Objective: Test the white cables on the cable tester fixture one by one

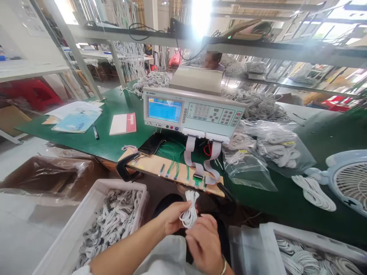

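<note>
**Coiled white cable held between both hands, below the test fixture**

Left hand (172, 217): grip closed on a coiled white cable (189, 210). The coil stands upright, its looped top rising above the fingers, its lower part pinched between thumb and fingers. The forearm enters from lower left.

Right hand (205, 242): just below and to the right of the coil, fingers curled toward its lower end. They meet the cable's bottom, but the exact hold is hidden behind the back of the hand; I cannot tell whether this grip is clenched on it. A bracelet shows at the wrist.

Position of the cable: low centre of view, in front of the tabletop (301, 198) edge, directly under the wooden fixture board (172, 170), not touching it.

Surroundings: the board carries green wires and grey ribbon leads running up to a cable tester (195, 114) with a lit blue screen. Left of the hands, a white bin (86, 225) holds many similar coiled cables; a second bin (309, 244) at lower right holds more. Clear bags of cables (266, 151) lie right of the tester, a loose cable bundle (314, 193) beside a pale fan (348, 183). A red-and-white booklet (123, 123), papers and a pen lie on the tabletop at left. Another person sits behind the tester.
</note>
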`<state>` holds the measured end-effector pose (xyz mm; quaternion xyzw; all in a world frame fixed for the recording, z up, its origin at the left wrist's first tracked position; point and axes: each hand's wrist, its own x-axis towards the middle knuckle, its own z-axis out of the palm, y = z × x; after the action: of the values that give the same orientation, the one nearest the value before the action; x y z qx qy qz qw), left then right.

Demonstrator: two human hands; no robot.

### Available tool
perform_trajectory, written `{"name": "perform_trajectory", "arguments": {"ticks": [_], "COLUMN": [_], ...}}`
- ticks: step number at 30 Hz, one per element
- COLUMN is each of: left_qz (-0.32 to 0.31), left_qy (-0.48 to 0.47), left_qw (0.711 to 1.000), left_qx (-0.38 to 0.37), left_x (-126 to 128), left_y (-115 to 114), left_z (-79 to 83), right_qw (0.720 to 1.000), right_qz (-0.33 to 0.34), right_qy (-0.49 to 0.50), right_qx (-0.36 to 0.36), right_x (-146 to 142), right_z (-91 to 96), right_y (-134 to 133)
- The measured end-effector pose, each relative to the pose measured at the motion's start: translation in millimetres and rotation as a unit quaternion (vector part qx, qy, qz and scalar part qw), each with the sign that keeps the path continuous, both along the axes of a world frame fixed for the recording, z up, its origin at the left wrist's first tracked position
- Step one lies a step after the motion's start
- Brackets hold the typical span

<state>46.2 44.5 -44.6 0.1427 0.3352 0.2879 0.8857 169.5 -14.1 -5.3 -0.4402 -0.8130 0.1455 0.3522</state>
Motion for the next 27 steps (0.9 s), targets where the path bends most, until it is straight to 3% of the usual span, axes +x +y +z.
{"name": "perform_trajectory", "arguments": {"ticks": [2, 4, 7, 9, 12, 16, 19, 22, 27], "left_qz": [0.011, 0.013, -0.003, -0.017, -0.004, 0.033, 0.045, 0.043, 0.008], "left_qy": [0.040, 0.081, 0.136, 0.174, 0.207, 0.245, 0.325, 0.382, 0.349], "left_qw": [0.999, 0.994, 0.975, 0.947, 0.895, 0.848, 0.784, 0.743, 0.751], "left_qx": [0.029, 0.074, 0.177, 0.271, 0.396, 0.468, 0.526, 0.547, 0.561], "left_x": [-1, -1, 3, 7, 13, 21, 25, 24, 15], "left_y": [-3, -8, -16, -22, -27, -21, -17, -17, -13], "left_z": [5.3, 11.3, 17.8, 16.9, 3.0, -27.0, -36.4, -28.3, -1.2], "right_qw": [0.981, 0.934, 0.886, 0.891, 0.921, 0.930, 0.924, 0.917, 0.923], "right_qz": [-0.136, -0.214, -0.177, -0.166, -0.206, -0.263, -0.267, -0.244, -0.172], "right_qy": [0.111, 0.211, 0.302, 0.305, 0.259, 0.235, 0.256, 0.286, 0.280], "right_qx": [-0.078, -0.192, -0.304, -0.292, -0.206, -0.100, -0.098, -0.135, -0.198], "right_x": [11, 19, 22, 20, 17, 19, 21, 21, 21], "right_z": [-2.5, -6.0, -10.7, -12.6, -18.8, -39.0, -49.2, -44.3, -19.3], "right_y": [5, 14, 24, 22, 12, 11, 16, 16, 9]}}
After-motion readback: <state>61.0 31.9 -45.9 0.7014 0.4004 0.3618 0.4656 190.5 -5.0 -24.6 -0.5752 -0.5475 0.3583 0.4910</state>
